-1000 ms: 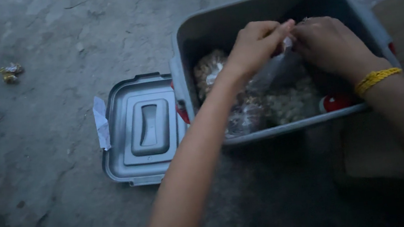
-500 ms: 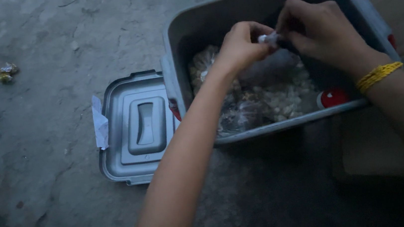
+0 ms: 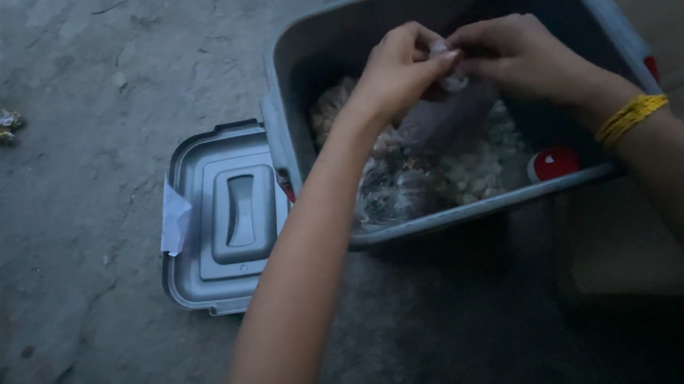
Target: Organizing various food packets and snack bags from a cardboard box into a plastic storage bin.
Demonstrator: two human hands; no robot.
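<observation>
Both hands meet over a grey plastic bin (image 3: pixel 294 61) on the concrete floor. My left hand (image 3: pixel 399 72) and my right hand (image 3: pixel 518 55) pinch the gathered top of a clear plastic bag (image 3: pixel 444 118) that hangs down into the bin. Pale lumpy contents fill the bag and the bottom of the bin (image 3: pixel 475 171). A yellow band (image 3: pixel 629 118) circles my right wrist. A red latch (image 3: pixel 553 164) shows at the bin's near rim.
The bin's grey lid (image 3: pixel 226 221) lies flat on the floor to the left, with a white paper scrap (image 3: pixel 174 221) at its edge. A crumpled wrapper (image 3: pixel 3 126) lies far left. Brown cardboard (image 3: pixel 680 21) sits right of the bin.
The hands have drawn closer together and tightened on the bag's top. The view has shifted slightly, so the bin sits a little more to the left.
</observation>
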